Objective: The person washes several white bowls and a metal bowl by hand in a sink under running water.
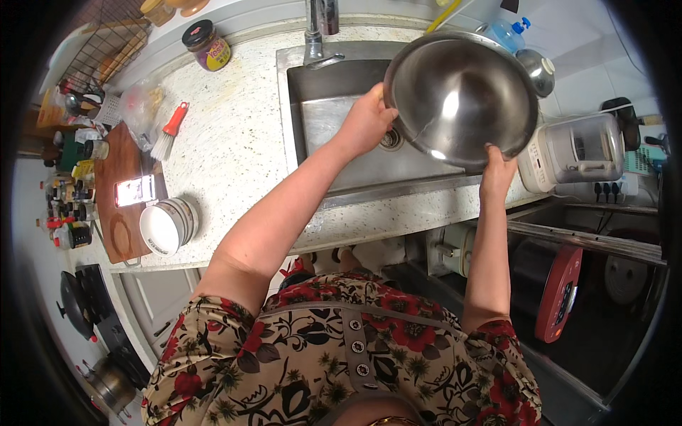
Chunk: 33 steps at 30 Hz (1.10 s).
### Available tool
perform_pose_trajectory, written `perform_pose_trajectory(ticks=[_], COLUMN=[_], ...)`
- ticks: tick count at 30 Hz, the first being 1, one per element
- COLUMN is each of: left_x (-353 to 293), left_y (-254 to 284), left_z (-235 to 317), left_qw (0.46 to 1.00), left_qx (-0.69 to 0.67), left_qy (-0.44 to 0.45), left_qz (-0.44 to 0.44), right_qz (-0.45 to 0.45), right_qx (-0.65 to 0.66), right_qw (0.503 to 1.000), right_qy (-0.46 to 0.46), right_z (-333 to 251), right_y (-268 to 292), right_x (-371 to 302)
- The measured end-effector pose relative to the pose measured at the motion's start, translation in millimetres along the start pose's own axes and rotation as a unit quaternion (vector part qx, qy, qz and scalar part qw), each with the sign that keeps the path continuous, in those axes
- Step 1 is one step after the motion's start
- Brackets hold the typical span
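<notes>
Clamping fingers of left hand [366, 122] and right hand [496, 172] on rim of bowl [472, 92], upper right; could slip into sink [321, 122] if wet.

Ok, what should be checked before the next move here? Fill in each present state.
1. Left hand on the metal bowl's rim: ok.
2. Right hand on the rim: ok.
3. Faucet not running: ok, no stream visible.
4. Drain unobstructed: cannot tell, partly hidden from view.
5. Metal bowl clear of the white appliance: cannot tell, they overlap in view.
6. White bowls well back from the counter's front edge: not ok, stacked close to it.
</notes>
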<state>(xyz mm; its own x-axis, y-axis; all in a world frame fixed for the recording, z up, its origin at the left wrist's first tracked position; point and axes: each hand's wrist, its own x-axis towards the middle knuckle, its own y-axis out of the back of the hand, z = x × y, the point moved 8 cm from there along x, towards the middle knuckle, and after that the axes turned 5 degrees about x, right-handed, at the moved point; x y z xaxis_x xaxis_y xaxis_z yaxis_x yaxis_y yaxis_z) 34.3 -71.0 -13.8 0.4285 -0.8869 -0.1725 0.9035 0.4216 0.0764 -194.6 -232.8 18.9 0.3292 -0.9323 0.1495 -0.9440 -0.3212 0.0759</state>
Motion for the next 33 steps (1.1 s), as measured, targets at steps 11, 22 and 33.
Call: perform_pose_trajectory(ticks=[11, 22, 33], left_x=[-213.1, -455.9, -431.0], left_y=[104.2, 271.4, 284.7], left_z=[33.2, -39.1, -160.4], left_qw=[0.933, 0.694, 0.795], left_qx=[0.224, 0.053, -0.217], left_qy=[-0.088, 0.054, 0.177], left_qz=[0.267, 0.716, 0.538], right_qz=[-0.074, -0.071, -0.159], right_qx=[0.013, 0.057, -0.137], right_qw=[0.894, 0.800, 0.887], right_qy=[-0.442, -0.593, -0.412], right_z=[201.5, 298.6, 260.8], right_y=[-86.7, -177.3, -173.1], right_x=[-43.6, -118.2, -113.7])
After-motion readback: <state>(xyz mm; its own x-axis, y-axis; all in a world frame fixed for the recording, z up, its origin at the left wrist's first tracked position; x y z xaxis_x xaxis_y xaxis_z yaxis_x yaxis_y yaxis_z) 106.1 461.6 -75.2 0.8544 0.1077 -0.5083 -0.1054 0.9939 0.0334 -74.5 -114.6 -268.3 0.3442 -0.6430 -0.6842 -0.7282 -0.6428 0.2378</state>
